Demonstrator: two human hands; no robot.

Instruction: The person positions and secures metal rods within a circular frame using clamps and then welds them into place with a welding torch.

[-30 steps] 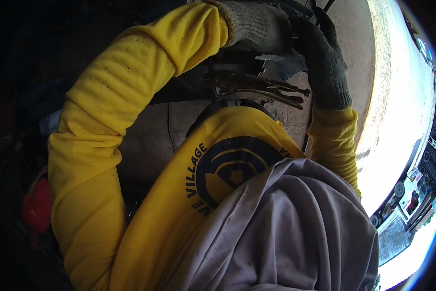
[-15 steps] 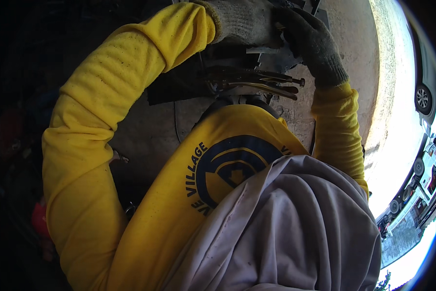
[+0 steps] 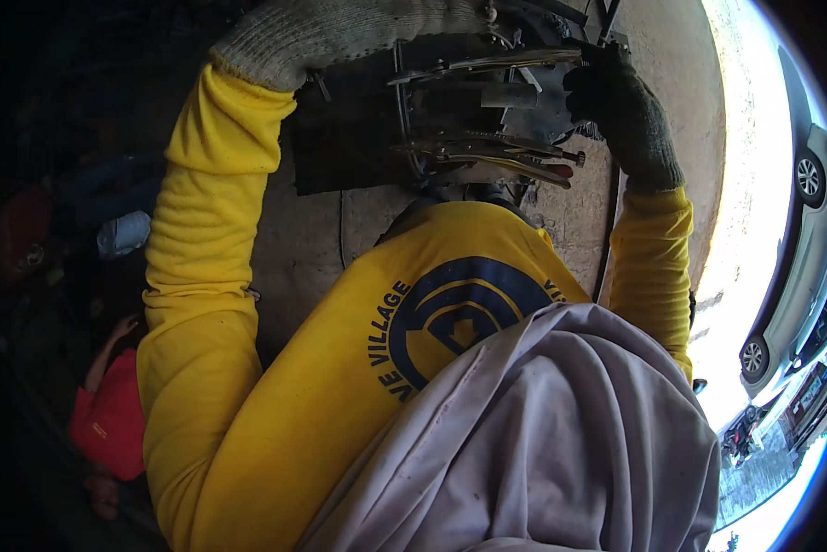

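Both my hands wear grey knit gloves. My left hand stretches across the top of the view, above a dark metal workpiece; its fingertips run out of the picture edge, so their grip is hidden. My right hand has its fingers curled at the handle end of the upper locking pliers, which lie across the metal. Deep shadow blurs the exact contact. Nearer to me, a second pair of locking pliers sits on the workpiece, untouched by either hand. A thin metal rod runs between the two pliers.
A person in a red shirt is at the lower left, near a pale bundle. A dark cable hangs down to the concrete floor. Outside on the right stands a silver car, with other vehicles beyond.
My left hand has moved left, away from my right hand, uncovering the upper locking pliers. My right hand has shifted slightly right and down. The red-shirted person shows more fully.
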